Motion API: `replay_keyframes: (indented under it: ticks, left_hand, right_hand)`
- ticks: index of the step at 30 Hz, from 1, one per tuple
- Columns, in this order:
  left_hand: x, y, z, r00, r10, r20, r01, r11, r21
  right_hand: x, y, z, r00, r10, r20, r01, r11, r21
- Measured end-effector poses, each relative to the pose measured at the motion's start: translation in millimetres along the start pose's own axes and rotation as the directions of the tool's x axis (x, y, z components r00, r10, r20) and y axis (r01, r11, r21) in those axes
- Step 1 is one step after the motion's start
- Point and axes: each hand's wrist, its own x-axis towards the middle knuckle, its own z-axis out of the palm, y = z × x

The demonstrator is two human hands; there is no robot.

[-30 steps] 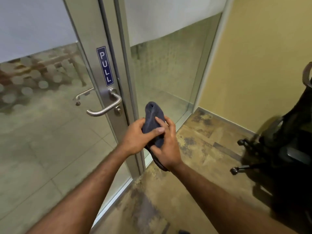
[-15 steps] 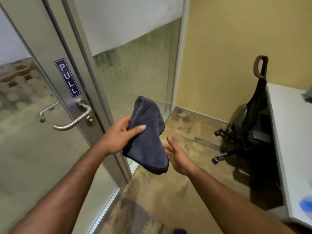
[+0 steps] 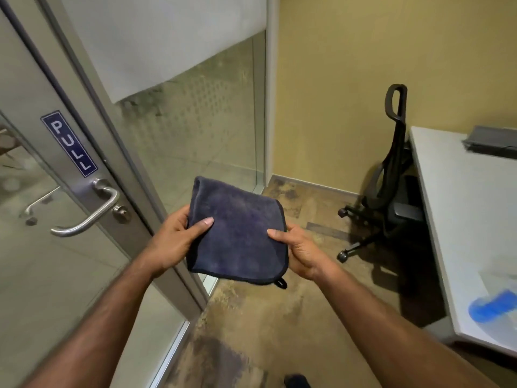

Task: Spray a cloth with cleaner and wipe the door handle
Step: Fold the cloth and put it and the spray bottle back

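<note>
A dark blue cloth (image 3: 237, 233) is spread flat between both hands at chest height. My left hand (image 3: 174, 242) grips its left edge with the thumb on top. My right hand (image 3: 300, 247) grips its right edge the same way. The steel lever door handle (image 3: 92, 214) sits on the glass door's metal frame to the left of the cloth, under a blue PULL sign (image 3: 69, 143). A blurred blue object (image 3: 491, 306), possibly the cleaner bottle, lies on the white desk at the far right; I cannot tell what it is.
A white desk (image 3: 458, 219) runs along the right side with a dark flat item (image 3: 492, 141) at its far end. A black office chair (image 3: 389, 191) is pushed in beside it. Glass partition (image 3: 195, 121) and yellow wall close the corner ahead.
The cloth went from bunched in both hands to hanging from the left hand, and now it is spread flat between both. My view has swung right, bringing the desk into sight.
</note>
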Motion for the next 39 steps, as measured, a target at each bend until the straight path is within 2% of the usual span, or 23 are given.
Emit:
replay_keyframes:
  ticks: [2,4,7,9,12,15,18,20,23,25,27,29,32,34,39]
  left_hand:
    - [1,-11,7,0.998,0.008,-0.068,-0.006,1.000,0.029]
    - [3,-19,18,0.988,-0.012,-0.154,0.021,0.998,0.057]
    - [6,-26,33,0.949,-0.039,-0.313,0.072,0.993,0.096]
    - [9,-29,40,0.946,-0.012,-0.324,0.038,0.997,0.073]
    - [15,-28,50,0.977,0.076,-0.200,-0.069,0.997,0.044]
    - [18,-30,57,0.993,0.114,0.004,-0.114,0.991,0.074]
    - [22,-33,69,0.988,0.096,0.119,-0.123,0.963,0.242]
    - [24,-32,82,0.985,0.130,0.115,-0.166,0.899,0.404]
    - [26,-26,101,0.975,0.158,0.155,-0.221,0.747,0.627]
    - [26,-27,113,0.964,0.178,0.198,-0.267,0.649,0.713]
    - [28,-31,125,0.962,0.181,0.202,-0.272,0.633,0.725]
    - [31,-37,138,0.968,0.141,0.208,-0.246,0.705,0.665]
    - [29,-45,169,0.978,0.017,0.208,-0.125,0.847,0.517]
    - [25,-51,197,0.984,-0.061,0.165,-0.014,0.907,0.421]
    - [24,-58,271,0.971,-0.189,0.145,0.160,0.969,0.189]
  right_hand:
    - [-5,-9,-3,0.979,-0.095,-0.181,0.085,0.994,-0.063]
    - [-12,-17,-8,0.939,-0.191,-0.287,0.152,0.976,-0.154]
    - [-27,-28,-15,0.935,-0.261,-0.242,0.207,0.951,-0.228]
    - [-38,-36,-22,0.940,-0.278,-0.198,0.226,0.942,-0.246]
    - [-57,-44,-33,0.940,-0.297,-0.166,0.229,0.914,-0.336]
    - [-79,-51,-41,0.939,-0.307,-0.155,0.189,0.838,-0.512]
    - [-98,-54,-48,0.929,-0.317,-0.190,0.131,0.763,-0.633]
    - [-110,-54,-51,0.901,-0.367,-0.231,0.090,0.680,-0.728]
    - [-125,-55,-62,0.844,-0.467,-0.266,0.023,0.527,-0.850]
    - [-134,-55,-74,0.834,-0.486,-0.261,-0.002,0.470,-0.883]
    - [-143,-54,-90,0.825,-0.482,-0.295,-0.067,0.434,-0.899]
    - [-152,-55,-107,0.815,-0.470,-0.340,-0.107,0.455,-0.884]
    - [-167,-55,-130,0.834,-0.408,-0.372,-0.045,0.621,-0.782]
    - [-177,-51,-145,0.843,-0.362,-0.397,-0.041,0.693,-0.720]
    - [-201,-41,-189,0.756,-0.349,-0.554,0.001,0.846,-0.533]
